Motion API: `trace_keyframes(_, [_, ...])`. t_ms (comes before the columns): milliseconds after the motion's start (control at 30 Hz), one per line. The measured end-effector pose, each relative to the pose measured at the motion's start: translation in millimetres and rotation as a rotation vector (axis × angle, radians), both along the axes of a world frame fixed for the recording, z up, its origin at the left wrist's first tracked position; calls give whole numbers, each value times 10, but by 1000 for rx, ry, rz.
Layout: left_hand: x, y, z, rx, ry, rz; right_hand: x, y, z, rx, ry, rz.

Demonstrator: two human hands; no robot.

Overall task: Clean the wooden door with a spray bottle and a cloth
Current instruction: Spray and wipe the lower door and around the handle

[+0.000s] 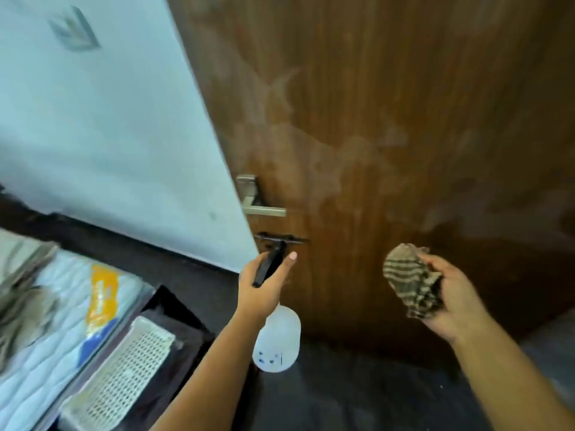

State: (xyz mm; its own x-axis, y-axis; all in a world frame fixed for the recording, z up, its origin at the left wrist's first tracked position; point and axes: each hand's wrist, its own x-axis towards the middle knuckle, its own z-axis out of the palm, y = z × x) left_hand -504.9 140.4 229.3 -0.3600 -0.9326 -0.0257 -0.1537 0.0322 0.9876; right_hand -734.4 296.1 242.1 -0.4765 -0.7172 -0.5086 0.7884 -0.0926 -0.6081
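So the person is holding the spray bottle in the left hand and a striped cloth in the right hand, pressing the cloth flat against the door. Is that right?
Not quite. The head view shows the left hand holding the spray bottle and the right hand holding the striped cloth, but the cloth is bunched up in the hand and held away from the wooden door, not pressed flat against it.

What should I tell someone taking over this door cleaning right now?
Left hand grips the spray bottle by its black trigger head, pointed at the wooden door below the metal handle. Right hand holds the bunched striped cloth, off the door. Done: cloudy smears across the upper panel, apparently sprayed or part-wiped. Left: wipe those smears, then the darker lower door.
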Motion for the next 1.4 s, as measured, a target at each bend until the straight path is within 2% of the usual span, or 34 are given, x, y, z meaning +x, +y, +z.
trace_keyframes(100, [407, -127, 200, -75, 50, 56, 231, -246, 244, 36, 45, 67])
trace_keyframes(233, [740, -405, 315, -178, -59, 69, 581, -700, 551, 18, 109, 122])
trace_keyframes(333, [845, -731, 332, -180, -153, 54, 747, -1059, 725, 12, 150, 111])
trace_keyframes(400, [901, -966, 334, -192, -195, 22, 820, -1265, 788, 22, 166, 70])
trace_keyframes(500, [954, -1302, 347, -179, -128, -62, 911, -1489, 791, 53, 191, 8])
trace_keyframes(633, [903, -1658, 270, -302, -139, -203, 1058, -1711, 740, 106, 232, -61])
trace_keyframes(767, [775, -1917, 259, -309, -146, -258, 1190, -1859, 648, 127, 450, -139])
trace_keyframes(933, [678, -2117, 174, -333, -161, -311, 1227, -1971, 635, 99, 679, -140])
trace_keyframes(1033, [643, -2174, 117, -357, -270, -366, 1203, -2072, 624, 70, 915, -93])
trace_keyframes(1167, [610, -2243, 203, -359, -227, -373, 1196, -2258, 613, 124, 1586, -53])
trace_keyframes(1233, [606, -2287, 249, -344, -172, -364, 1229, -2411, 562, 157, 1870, 38])
trace_keyframes(1300, [589, -2314, 291, -326, -146, -360, 1309, -2612, 484, 247, 2082, 148])
trace_keyframes(1400, [545, -2313, 314, -317, -144, -359, 1403, -2844, 341, 482, 2278, 247])
